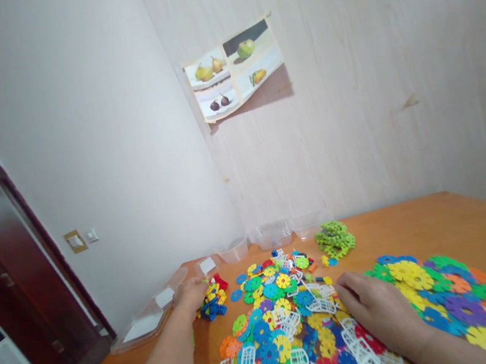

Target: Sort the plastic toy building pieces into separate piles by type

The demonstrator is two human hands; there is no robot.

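My left hand (190, 293) reaches to a small pile of toy building bricks (214, 300) in yellow, blue and red. Its fingers look closed at the pile's edge, and what they hold, if anything, is hidden. My right hand (377, 302) rests palm down at the right edge of a large mixed heap of notched flower discs (265, 343) and white plastic window pieces (322, 306). The right fingers curl under, so anything in them cannot be made out. Beside that hand lies a separate pile of flower discs (467, 309).
Clear plastic tubs (274, 236) stand along the wall. Lids with white labels (146, 325) lie on the left of the wooden table (400, 227). A cluster of green interlocking pieces (335, 240) sits at the back. A fruit poster (234, 71) hangs on the wall.
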